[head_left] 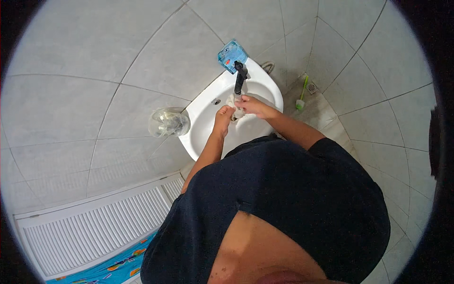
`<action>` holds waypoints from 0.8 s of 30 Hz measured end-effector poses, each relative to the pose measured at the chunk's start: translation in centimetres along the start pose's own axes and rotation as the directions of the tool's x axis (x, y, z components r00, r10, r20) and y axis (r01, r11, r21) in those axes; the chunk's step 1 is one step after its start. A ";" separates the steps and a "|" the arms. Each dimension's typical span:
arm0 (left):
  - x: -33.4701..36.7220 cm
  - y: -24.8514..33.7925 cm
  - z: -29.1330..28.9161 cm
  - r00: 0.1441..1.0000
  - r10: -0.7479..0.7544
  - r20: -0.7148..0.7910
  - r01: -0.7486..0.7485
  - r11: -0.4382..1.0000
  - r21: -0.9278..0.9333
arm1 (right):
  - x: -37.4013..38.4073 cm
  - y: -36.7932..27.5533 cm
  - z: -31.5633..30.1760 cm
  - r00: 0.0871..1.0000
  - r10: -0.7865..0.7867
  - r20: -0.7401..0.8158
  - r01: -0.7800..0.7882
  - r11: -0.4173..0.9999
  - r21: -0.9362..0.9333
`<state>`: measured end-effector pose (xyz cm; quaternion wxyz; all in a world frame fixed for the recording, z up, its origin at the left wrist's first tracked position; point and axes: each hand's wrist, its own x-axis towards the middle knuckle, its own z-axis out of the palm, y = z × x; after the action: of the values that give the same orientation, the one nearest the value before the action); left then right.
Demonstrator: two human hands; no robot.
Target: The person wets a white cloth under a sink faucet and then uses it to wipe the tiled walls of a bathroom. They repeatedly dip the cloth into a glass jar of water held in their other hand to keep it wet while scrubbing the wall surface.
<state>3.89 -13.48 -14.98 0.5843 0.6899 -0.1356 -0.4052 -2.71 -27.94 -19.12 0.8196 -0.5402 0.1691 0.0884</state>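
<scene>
Sink (202, 128): pale cloth (231, 100) (crumpled), long axis toward person (283, 182).

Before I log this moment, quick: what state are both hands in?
Left hand: closed, holding the pale cloth by the tap.
Right hand: closed, holding the same cloth.

- The sink (204, 124) was white and curved, with a small round overflow hole (216, 102) in its wall.
- A black tap (240, 80) stood on its back rim.
- A blue packet (231, 53) rested there too, just beside it.
- The grey floor (316, 111) bore a green-and-white brush (300, 104) near a drain (311, 87).
</scene>
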 end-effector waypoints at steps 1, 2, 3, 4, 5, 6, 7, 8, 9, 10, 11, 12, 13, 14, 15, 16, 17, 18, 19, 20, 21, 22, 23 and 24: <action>0.0 0.0 0.0 0.999 -0.032 0.031 0.033 0.998 -0.045 | -0.2 0.2 0.0 1.000 -0.011 -0.006 0.011 0.996 0.092; 0.0 0.0 0.1 0.996 -0.088 0.031 0.091 0.989 -0.114 | -0.3 0.2 -0.1 0.999 -0.031 0.027 0.028 0.994 0.107; -0.1 0.0 0.2 0.989 -0.144 0.035 0.148 0.972 -0.183 | -0.5 0.3 -0.3 0.997 -0.052 0.061 0.044 0.991 0.124; -0.4 0.2 0.3 0.979 -0.199 0.039 0.203 0.946 -0.254 | -1.0 -0.2 -0.2 0.993 -0.070 0.098 0.056 0.989 0.139; -0.7 0.4 0.5 0.978 -0.206 0.018 0.202 0.938 -0.281 | -1.6 -0.5 -0.1 0.989 -0.077 0.128 0.050 0.979 0.197; -1.0 0.6 0.6 0.977 -0.213 -0.002 0.202 0.930 -0.307 | -2.2 -0.9 0.2 0.984 -0.086 0.157 0.043 0.966 0.254; -1.2 1.1 0.9 0.976 -0.219 -0.018 0.201 0.922 -0.331 | -2.7 -1.2 0.3 0.979 -0.099 0.181 0.038 0.950 0.311; -1.3 1.7 1.4 0.982 -0.174 -0.073 0.145 0.944 -0.298 | -2.6 -0.9 0.5 0.985 -0.094 0.144 0.044 0.946 0.320; -1.4 2.3 1.9 0.984 -0.126 -0.125 0.090 0.961 -0.261 | -2.4 -0.4 0.7 0.990 -0.089 0.106 0.050 0.943 0.328; -1.4 2.6 2.1 0.981 -0.076 -0.181 0.035 0.974 -0.222 | -2.5 -0.5 1.0 0.994 -0.083 0.073 0.054 0.940 0.336; -1.3 2.6 2.0 0.981 -0.006 -0.191 -0.034 0.978 -0.205 | -2.6 -0.8 0.8 0.994 -0.049 0.093 0.014 0.936 0.351; -1.0 2.5 1.7 0.977 0.064 -0.201 -0.103 0.977 -0.187 | -2.9 -1.1 0.3 0.994 -0.016 0.113 -0.027 0.930 0.366; -0.9 2.3 1.3 0.969 0.132 -0.209 -0.169 0.971 -0.169 | -3.3 -1.8 0.2 0.991 0.019 0.132 -0.068 0.923 0.380; -0.9 2.1 1.0 0.966 0.158 -0.207 -0.191 0.970 -0.149 | -3.8 -2.3 0.3 0.997 0.002 0.075 -0.016 0.982 0.186; -0.9 1.8 0.6 0.961 0.184 -0.205 -0.212 0.969 -0.129 | -4.4 -2.9 0.6 0.999 -0.026 0.023 0.026 0.999 -0.018; -1.0 2.1 0.6 0.958 0.211 -0.197 -0.234 0.966 -0.106 | -4.7 -3.2 0.6 0.997 -0.068 -0.026 0.061 0.973 -0.221; -1.2 2.4 0.8 0.958 0.224 -0.180 -0.243 0.966 -0.089 | -4.4 -3.0 0.6 0.993 -0.111 -0.034 0.099 0.966 -0.239; -1.4 2.6 0.9 0.958 0.237 -0.164 -0.251 0.965 -0.073 | -4.0 -2.5 0.6 0.987 -0.152 -0.041 0.137 0.956 -0.258; -1.7 3.0 1.1 0.957 0.249 -0.149 -0.260 0.964 -0.057 | -3.7 -2.3 0.7 0.980 -0.193 -0.044 0.173 0.945 -0.277; -1.9 3.1 1.1 0.963 0.233 -0.134 -0.242 0.969 -0.053 | -3.6 -2.0 0.9 0.968 -0.247 -0.050 0.226 0.940 -0.257; -2.2 3.3 1.2 0.969 0.217 -0.119 -0.224 0.973 -0.048 | -3.6 -1.6 1.3 0.952 -0.299 -0.057 0.278 0.931 -0.236; -2.3 3.4 1.1 0.974 0.203 -0.105 -0.208 0.977 -0.042 | -3.5 -1.5 1.6 0.934 -0.353 -0.064 0.332 0.918 -0.215; -2.2 3.4 0.9 0.971 0.209 -0.116 -0.212 0.977 -0.014 | -3.2 -1.3 1.5 0.935 -0.352 -0.049 0.336 0.919 -0.205; -2.1 3.4 0.5 0.968 0.215 -0.126 -0.215 0.976 0.014 | -2.8 -1.1 1.2 0.935 -0.352 -0.033 0.339 0.920 -0.195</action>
<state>3.21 -13.38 -10.98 0.6322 0.6956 -0.1722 -0.2946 -4.70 -27.17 -16.73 0.7619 -0.6386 0.0898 -0.0605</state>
